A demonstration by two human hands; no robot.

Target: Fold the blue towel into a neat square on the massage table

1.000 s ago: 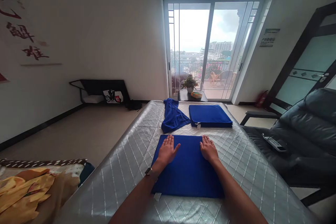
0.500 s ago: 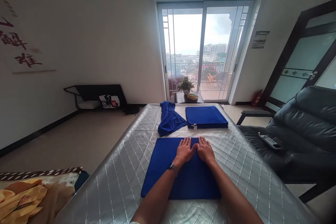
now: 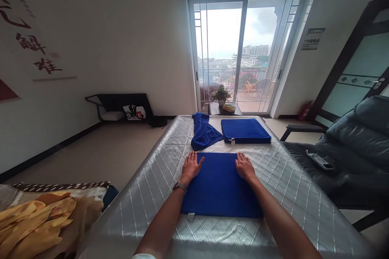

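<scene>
One folded blue cloth (image 3: 220, 188), matte and nearly rectangular with straight edges, lies flat on the silver quilted surface (image 3: 152, 194); a small white tag (image 3: 191, 216) projects from its near edge, towards the left. The left hand (image 3: 191, 166) and right hand (image 3: 244, 166) rest palm down at its far left and far right corners, fingers extended, each grip spread flat and grasping nothing. Beyond it lie a crumpled blue cloth (image 3: 203, 132) and a neat blue stack (image 3: 245, 130).
</scene>
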